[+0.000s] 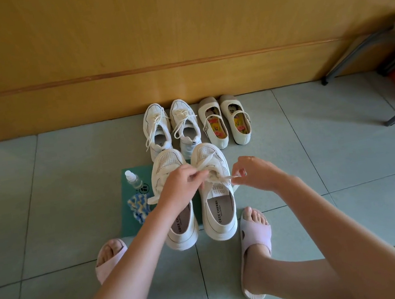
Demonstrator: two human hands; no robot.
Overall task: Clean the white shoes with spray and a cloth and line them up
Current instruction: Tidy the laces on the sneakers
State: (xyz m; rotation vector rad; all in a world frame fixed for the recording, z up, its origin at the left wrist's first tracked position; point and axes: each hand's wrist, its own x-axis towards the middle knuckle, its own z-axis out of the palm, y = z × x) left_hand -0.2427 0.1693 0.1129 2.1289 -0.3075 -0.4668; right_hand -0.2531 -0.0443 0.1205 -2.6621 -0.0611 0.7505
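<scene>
Left hand [183, 183] pinching the laces [230, 177], right hand [254, 172] pinching a lace end, both over the sneaker [218, 209] standing beside the mat's [133, 224] right edge. Spray bottle [134, 180] and cloth [137, 206] lie on the mat.

Printed lengthwise in dark capitals on the insole of the nearer right-hand sneaker [218, 206]: "CECE CHERRY", with a smaller line beneath, too small to read. Same brand on the insole of the nearer left-hand sneaker [182, 229], legible only as "CECE CH" before being covered. On the right-hand sneaker's tongue label, pale letters resembling "miu", doubled and upside down. On the tongue of the far left sneaker [157, 132], dark lettering, partly readable as "ASHIO". On the green mat [135, 220], a round white logo, unreadable.
</scene>
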